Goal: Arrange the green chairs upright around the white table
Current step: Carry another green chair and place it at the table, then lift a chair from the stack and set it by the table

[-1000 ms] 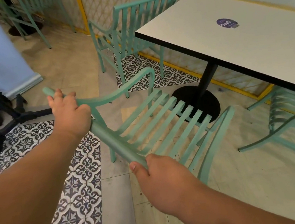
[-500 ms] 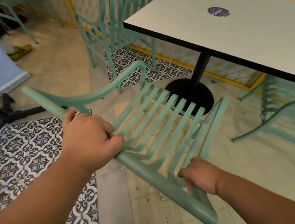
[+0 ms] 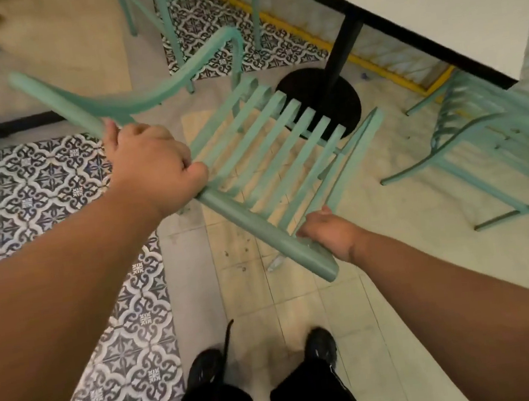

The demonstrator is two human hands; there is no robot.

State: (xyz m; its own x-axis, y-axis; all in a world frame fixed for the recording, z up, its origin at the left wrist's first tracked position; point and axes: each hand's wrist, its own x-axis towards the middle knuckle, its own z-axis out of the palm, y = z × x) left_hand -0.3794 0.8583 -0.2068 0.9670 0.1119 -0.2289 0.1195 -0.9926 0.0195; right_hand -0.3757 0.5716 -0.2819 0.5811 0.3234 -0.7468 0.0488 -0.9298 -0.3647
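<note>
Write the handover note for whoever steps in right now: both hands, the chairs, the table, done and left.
Left hand: closed on the top rail of the held green chair, near its left end.
Right hand: gripping the same rail near its right end.
Held chair: its slatted back faces the white table, in front of the black table base; whether its legs touch the floor cannot be seen.
Second chair: standing at the table's far side.
Third chair: lying tipped on the floor to the right.
Left: set the held chair at the table, then right the tipped one.
</note>
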